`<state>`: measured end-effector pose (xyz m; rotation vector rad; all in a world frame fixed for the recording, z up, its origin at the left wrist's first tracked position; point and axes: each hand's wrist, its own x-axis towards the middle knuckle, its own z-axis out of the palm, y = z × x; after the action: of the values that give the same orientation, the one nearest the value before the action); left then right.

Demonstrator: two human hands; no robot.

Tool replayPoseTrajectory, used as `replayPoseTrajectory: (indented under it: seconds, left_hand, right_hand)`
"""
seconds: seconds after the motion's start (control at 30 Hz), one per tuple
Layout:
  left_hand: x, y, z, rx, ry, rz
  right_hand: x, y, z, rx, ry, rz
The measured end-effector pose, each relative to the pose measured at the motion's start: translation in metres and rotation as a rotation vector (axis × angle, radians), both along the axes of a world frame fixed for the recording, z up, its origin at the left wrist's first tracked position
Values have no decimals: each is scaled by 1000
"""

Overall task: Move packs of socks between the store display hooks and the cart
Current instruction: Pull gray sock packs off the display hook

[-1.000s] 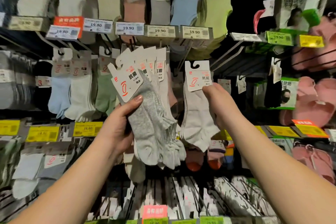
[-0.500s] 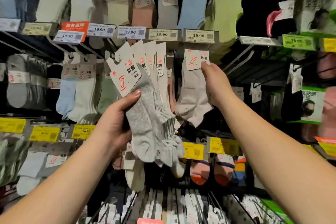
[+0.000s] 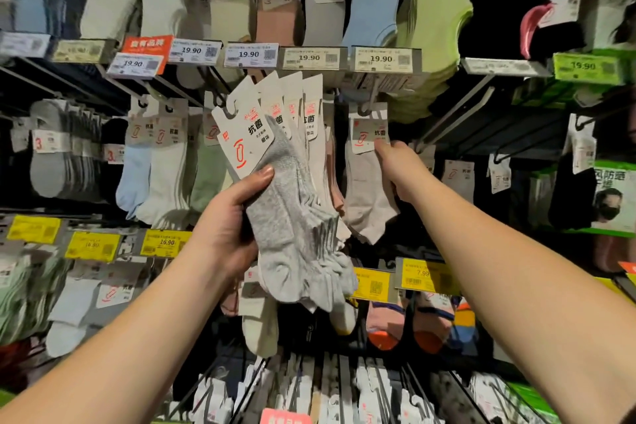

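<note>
My left hand grips a fanned bundle of grey sock packs, thumb curled over; just right, my right hand pinches a hanging pale beige sock pack's card.

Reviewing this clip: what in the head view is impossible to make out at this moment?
- Cart: outside the head view.
- Left hand: its fingers lie behind the fanned grey sock packs, so the pack count is unclear.
- Single beige pack: whether its card sits fully on the hook is too small to tell; the right hand covers the card's corner.
- Yellow price tags: blurred.
</note>
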<state>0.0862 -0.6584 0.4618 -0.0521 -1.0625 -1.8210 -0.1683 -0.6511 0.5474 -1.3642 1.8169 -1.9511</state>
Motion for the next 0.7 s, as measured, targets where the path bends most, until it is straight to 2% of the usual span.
replayPoseTrajectory:
  seconds: [0.23, 0.3, 0.4, 0.47, 0.53, 0.6, 0.7]
  left_hand:
    - [5, -1, -3, 19, 12, -5]
    - [7, 0, -3, 24, 21, -22]
    - [8, 1, -4, 15, 25, -47]
    - [8, 0, -6, -9, 13, -60]
    - [6, 0, -8, -23, 1, -68]
    - [2, 0, -10, -51, -12, -74]
    - [-3, 0, -13, -95, -30, -28]
  right_hand:
    - [-10, -2, -6, 87, -33, 11]
    - [-6, 7, -10, 72, 76, -105]
    - [13, 30, -14, -92, 276, -216]
    - [39, 47, -21, -168, 257, -18]
    - [67, 60, -31, -103, 204, 257]
    - [86, 66, -40, 39, 258, 367]
    - [98, 71, -48, 39, 175, 489]
